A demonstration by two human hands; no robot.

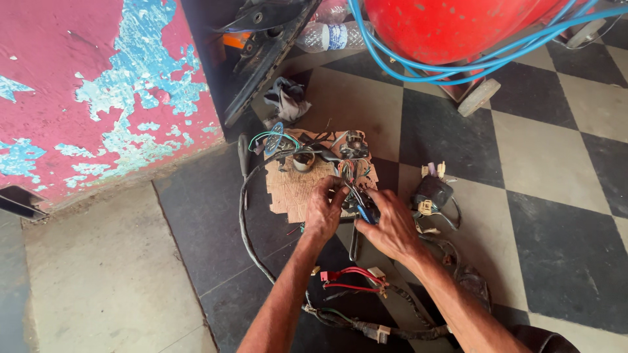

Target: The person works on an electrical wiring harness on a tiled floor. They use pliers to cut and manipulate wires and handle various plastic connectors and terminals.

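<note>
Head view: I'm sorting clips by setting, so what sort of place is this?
Probably a small vehicle repair workshop: a wiring harness spread on the checkered floor, a red tank on wheels with blue hoses, and black vehicle parts against the peeling wall.

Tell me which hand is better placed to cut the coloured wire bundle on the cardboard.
Right, probably. The right hand holds a blue-handled tool beside the coloured wire bundle; the left hand pinches those wires over the brown cardboard sheet, steadying them.

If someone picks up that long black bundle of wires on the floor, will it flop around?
Probably floppy: the wire bundle already lies in loose curves across the floor. Its plugs would likely dangle and swing. It looks light, though it might snag the red wires lying beside it.
</note>
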